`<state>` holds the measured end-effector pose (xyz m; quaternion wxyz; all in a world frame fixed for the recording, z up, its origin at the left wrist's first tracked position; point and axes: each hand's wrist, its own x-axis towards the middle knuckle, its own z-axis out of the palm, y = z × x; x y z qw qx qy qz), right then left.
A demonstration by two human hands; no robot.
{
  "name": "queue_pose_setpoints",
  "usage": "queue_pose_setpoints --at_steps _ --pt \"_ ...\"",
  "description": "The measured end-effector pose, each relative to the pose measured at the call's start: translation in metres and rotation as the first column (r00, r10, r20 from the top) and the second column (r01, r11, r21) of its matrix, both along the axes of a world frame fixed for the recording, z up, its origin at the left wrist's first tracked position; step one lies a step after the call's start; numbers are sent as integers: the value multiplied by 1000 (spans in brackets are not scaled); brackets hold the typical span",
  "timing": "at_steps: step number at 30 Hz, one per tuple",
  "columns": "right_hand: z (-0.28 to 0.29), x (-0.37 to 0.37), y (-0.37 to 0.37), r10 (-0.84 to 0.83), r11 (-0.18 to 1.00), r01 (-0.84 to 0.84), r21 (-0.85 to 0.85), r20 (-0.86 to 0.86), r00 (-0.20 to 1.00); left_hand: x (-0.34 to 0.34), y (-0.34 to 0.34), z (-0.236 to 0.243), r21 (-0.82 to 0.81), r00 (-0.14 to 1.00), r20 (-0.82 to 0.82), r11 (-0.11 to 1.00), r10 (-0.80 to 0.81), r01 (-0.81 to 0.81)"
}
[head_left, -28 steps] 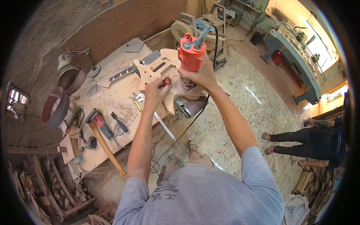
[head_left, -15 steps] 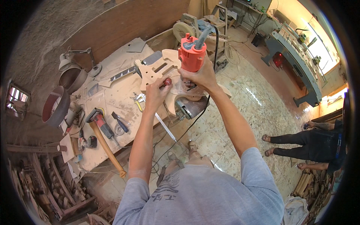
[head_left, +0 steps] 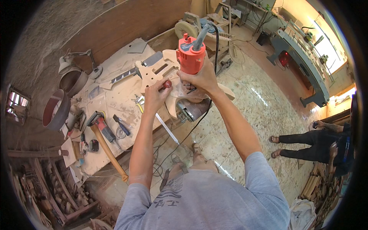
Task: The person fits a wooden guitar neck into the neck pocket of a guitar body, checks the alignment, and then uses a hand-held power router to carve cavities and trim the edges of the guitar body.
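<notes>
My right hand [head_left: 201,78] is closed round the lower housing of a red router [head_left: 191,57] with a grey hose on top. My left hand [head_left: 157,92] grips its round dark-red knob [head_left: 167,84]. The router's clear base [head_left: 181,89] rests on a pale wooden guitar body [head_left: 151,73] with cut-out cavities, at the bench's edge; the bit is hidden. A neck with inlays [head_left: 122,76] lies beyond it on the left. A yellow-handled tool [head_left: 138,105] and a long metal rule [head_left: 165,126] lie beside my left forearm.
The workbench [head_left: 107,61] also holds a lamp [head_left: 96,71], a red angle grinder [head_left: 102,126], a drill [head_left: 93,145] and round bands [head_left: 56,109]. A cable hangs to the floor [head_left: 245,115]. A co-worker [head_left: 318,145] stands at right, near a grey machine [head_left: 295,61].
The router and both my hands have shifted slightly to the left, still gripping. The co-worker's lower hand has risen toward their body.
</notes>
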<state>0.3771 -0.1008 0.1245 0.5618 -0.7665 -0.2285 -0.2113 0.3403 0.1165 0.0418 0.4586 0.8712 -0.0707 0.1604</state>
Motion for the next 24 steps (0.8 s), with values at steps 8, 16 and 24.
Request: queue_pose_setpoints --at_steps 8,16,24 --pt "0 -3 1 -17 1000 18 -15 26 1000 -2 0 6 -2 998 -63 1000 0 0" --pt "-4 -3 3 -12 999 12 -42 1 1000 -3 5 4 0 996 -88 1000 9 -9" --pt "-1 -7 7 -5 1000 5 -30 -19 1000 -2 11 -1 -51 995 -98 999 -6 1"
